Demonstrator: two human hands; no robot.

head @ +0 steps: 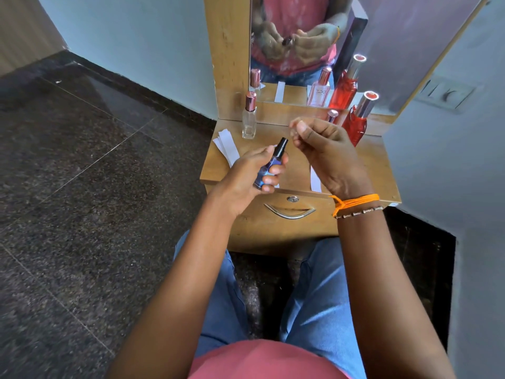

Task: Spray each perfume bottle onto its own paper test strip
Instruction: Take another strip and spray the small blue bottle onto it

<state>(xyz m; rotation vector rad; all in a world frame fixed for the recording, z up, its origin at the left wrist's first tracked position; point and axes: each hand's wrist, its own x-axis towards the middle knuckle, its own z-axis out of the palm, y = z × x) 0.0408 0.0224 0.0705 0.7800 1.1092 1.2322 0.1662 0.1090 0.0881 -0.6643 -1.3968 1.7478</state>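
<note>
Wooden vanity top (296, 164) (dark stone floor (82, 160)); left hand (246, 173) grips blue bottle (269, 166), right hand (325, 151) loosely curled.

A small wooden dressing table (377, 170) is set against pale blue walls (131, 36). A mirror (410, 50) is framed by wood panels at its back edge. One drawer (259, 228) is fitted below the front edge, with a curved metal handle (290, 213) and a keyhole lock (293, 198). The floor (82, 173) is laid in dark speckled polished stone tiles. A switch plate (448, 93) is mounted on the right wall. Daylight is diffuse.
</note>
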